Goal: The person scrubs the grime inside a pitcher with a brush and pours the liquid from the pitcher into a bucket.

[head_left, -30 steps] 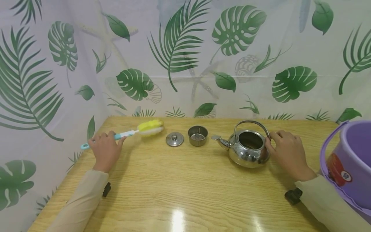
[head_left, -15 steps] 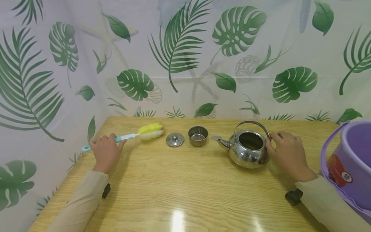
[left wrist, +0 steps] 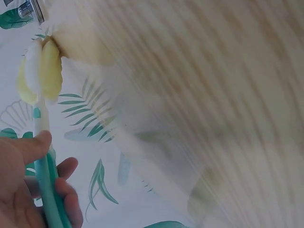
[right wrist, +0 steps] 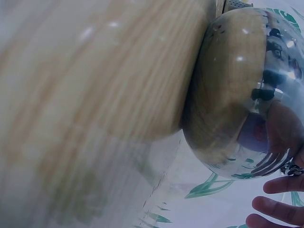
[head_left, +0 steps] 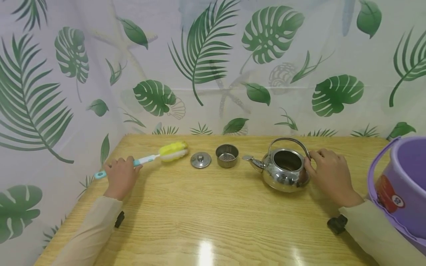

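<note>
A cleaning brush (head_left: 173, 151) with a yellow and white sponge head and a teal and white handle is in my left hand (head_left: 121, 176), whose fingers and thumb wrap its handle. In the left wrist view the thumb lies along the brush (left wrist: 42, 76). My right hand (head_left: 329, 177) pinches the right end of the handle of a shiny steel kettle (head_left: 284, 181), which stands lidless on the table with its spout to the left. A steel lid (head_left: 200, 160) and a perforated strainer basket (head_left: 227, 156) lie between brush and kettle.
A purple bucket (head_left: 407, 184) with its handle hanging down stands at the right edge, close to my right forearm. The wooden table (head_left: 199, 207) ends at the back against a leaf-patterned sheet (head_left: 213, 88); more of the sheet hangs on the left.
My left hand and the brush have come down a little towards the table. Kettle, lid, strainer basket and right hand stay in place.
</note>
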A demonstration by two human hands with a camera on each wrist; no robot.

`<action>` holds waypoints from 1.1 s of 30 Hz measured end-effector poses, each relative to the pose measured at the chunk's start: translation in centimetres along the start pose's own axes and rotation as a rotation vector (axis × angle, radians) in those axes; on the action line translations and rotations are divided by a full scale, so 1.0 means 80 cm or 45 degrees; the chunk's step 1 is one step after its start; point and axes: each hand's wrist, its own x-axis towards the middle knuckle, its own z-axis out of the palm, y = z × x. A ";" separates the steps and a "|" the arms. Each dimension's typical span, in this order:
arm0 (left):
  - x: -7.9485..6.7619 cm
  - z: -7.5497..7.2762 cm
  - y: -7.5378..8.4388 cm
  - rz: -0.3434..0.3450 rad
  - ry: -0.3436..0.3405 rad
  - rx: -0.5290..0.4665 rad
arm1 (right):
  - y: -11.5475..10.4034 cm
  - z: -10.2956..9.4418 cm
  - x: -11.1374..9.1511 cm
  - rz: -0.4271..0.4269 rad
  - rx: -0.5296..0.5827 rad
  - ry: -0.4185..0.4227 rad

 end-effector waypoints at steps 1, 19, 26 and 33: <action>0.000 -0.001 -0.001 0.007 -0.023 0.003 | 0.000 0.000 0.000 0.001 0.001 -0.001; -0.003 -0.006 -0.009 0.124 -0.356 0.085 | -0.005 -0.004 0.005 0.016 0.013 -0.024; -0.002 0.002 -0.011 0.182 -0.415 0.128 | -0.003 -0.004 0.003 -0.004 0.000 -0.007; -0.004 0.009 -0.013 0.199 -0.457 0.167 | -0.001 -0.002 0.000 -0.003 0.003 -0.013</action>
